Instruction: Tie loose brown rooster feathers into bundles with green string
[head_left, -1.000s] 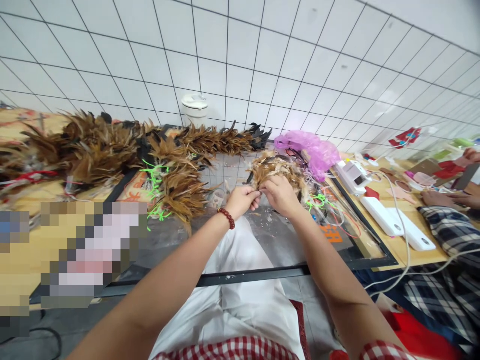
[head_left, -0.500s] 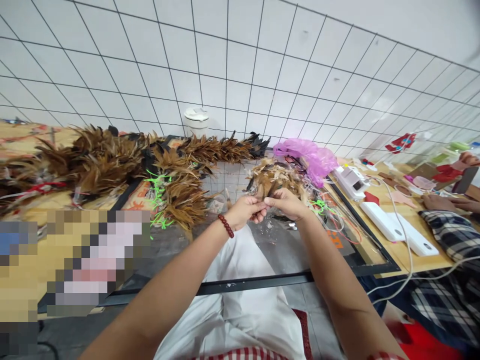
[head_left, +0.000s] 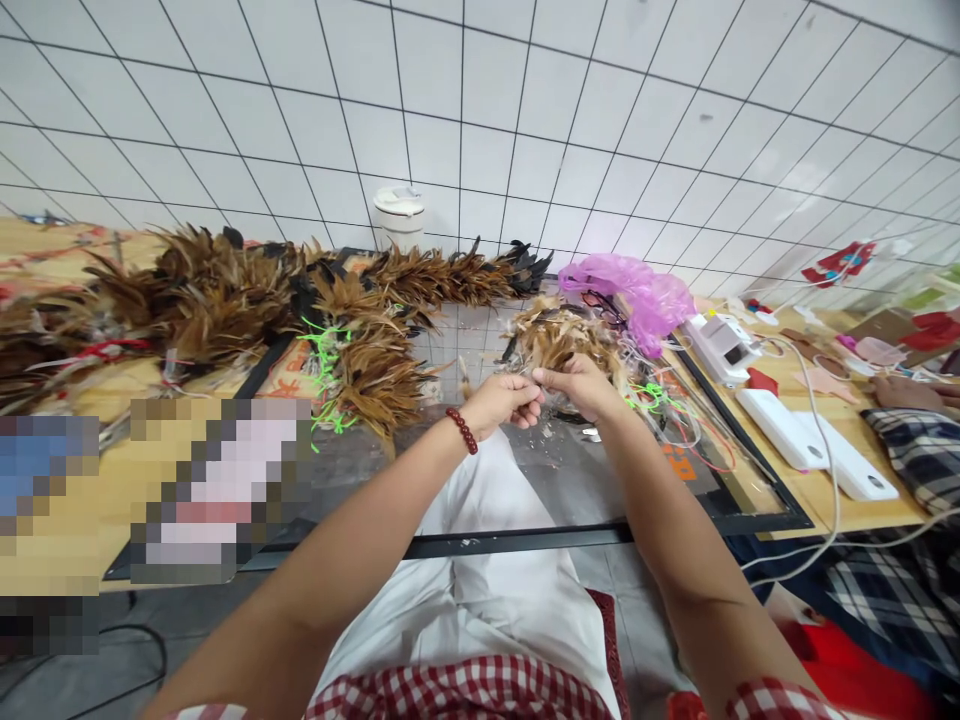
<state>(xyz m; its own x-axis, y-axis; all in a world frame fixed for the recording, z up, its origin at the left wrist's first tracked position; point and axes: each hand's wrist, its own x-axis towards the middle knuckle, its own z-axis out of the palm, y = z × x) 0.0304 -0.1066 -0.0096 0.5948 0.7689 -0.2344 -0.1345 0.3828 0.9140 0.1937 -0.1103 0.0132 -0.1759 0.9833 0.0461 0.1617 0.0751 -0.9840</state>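
From where I stand I count one loose feather pile (head_left: 562,335) lying on the black-framed panel (head_left: 517,541), which rests on the wooden bench (head_left: 870,514), and two bare hands working just in front of that pile. The left hand (head_left: 504,404), with one beaded bracelet (head_left: 461,430) at its wrist, and the right hand (head_left: 583,386) meet at the fingertips, each pinched narrow, thumb against finger; whatever sits between them is too small for me to tell. Left of the pile lies one brown feather bundle (head_left: 382,375), and bright green ties (head_left: 326,362) show along its edge; a second green cluster (head_left: 651,397) is just right of the pile. Behind the pile and to its left runs one feather strip (head_left: 450,277), dark at its end. Two white slabs (head_left: 784,428) lie well to the pile's right. As for containers, one lidded cup (head_left: 399,217) stands behind and left of the pile, its inside hidden, and one crumpled purple bag (head_left: 634,297) sits just behind and right; I cannot tell what it holds.
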